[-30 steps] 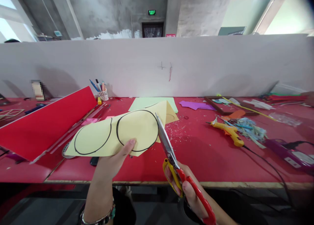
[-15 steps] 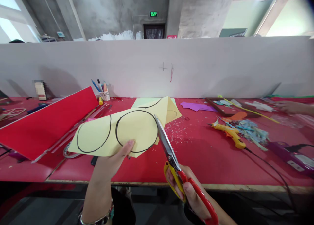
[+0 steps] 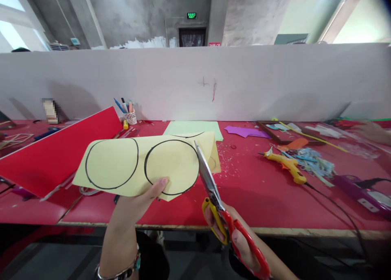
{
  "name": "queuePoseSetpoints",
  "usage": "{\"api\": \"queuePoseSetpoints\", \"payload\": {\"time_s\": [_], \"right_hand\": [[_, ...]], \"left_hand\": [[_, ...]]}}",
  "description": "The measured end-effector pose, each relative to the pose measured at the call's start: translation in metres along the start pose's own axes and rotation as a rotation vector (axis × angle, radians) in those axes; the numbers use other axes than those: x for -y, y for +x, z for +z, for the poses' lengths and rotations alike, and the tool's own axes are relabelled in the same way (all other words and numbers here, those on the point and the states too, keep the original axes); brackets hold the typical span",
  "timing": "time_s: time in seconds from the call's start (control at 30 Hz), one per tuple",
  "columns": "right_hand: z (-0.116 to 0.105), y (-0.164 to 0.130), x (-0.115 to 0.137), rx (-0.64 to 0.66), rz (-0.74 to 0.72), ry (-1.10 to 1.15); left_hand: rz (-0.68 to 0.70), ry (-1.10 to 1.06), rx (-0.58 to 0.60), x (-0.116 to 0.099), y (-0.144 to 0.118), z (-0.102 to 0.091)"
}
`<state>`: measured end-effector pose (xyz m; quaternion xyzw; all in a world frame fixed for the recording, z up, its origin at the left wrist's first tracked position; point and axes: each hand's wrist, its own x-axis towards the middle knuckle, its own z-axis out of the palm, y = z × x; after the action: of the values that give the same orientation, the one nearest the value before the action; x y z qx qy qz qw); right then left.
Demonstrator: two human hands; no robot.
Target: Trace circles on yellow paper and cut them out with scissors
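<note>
head view: glue gun [image 3: 285, 165] beside, maybe, threads [image 3: 314, 162]

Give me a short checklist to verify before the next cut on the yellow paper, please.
1. Left hand grips the yellow paper at its near edge: ok.
2. Thumb is away from the blades: ok.
3. Right hand holds the scissors by the handles: ok.
4. Blades meet the right circle on its drawn line: ok.
5. Paper is lifted off the red table: ok.
6. Blades open or shut: cannot tell.
</note>
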<state>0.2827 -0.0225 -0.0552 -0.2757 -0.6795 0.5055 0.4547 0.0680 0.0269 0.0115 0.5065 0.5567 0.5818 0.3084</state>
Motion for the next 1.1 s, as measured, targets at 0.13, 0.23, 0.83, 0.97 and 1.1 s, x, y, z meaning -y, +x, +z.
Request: {"api": "queuePoseSetpoints", "payload": {"time_s": [0.13,0.23,0.83,0.97,1.1], "right_hand": [[-0.005,0.003,0.003,0.016,0.025,-0.048],[-0.007,0.004,0.006,0.015,0.034,-0.066],[-0.006,0.008,0.005,0.011,0.053,-0.004],[-0.012,0.006,0.005,0.034,0.071,-0.034],[-0.022,0.002,0.008,0.073,0.086,-0.085]], "left_hand": [[-0.026,-0.022,0.04,0.003,0.003,-0.002],[0.008,-0.022,0.071,0.003,0.002,-0.002],[0.056,0.063,0.127,0.01,0.006,-0.007],[0.054,0.081,0.207,0.011,0.008,-0.013],[0.061,0.087,0.25,0.008,0.008,-0.019]]}}
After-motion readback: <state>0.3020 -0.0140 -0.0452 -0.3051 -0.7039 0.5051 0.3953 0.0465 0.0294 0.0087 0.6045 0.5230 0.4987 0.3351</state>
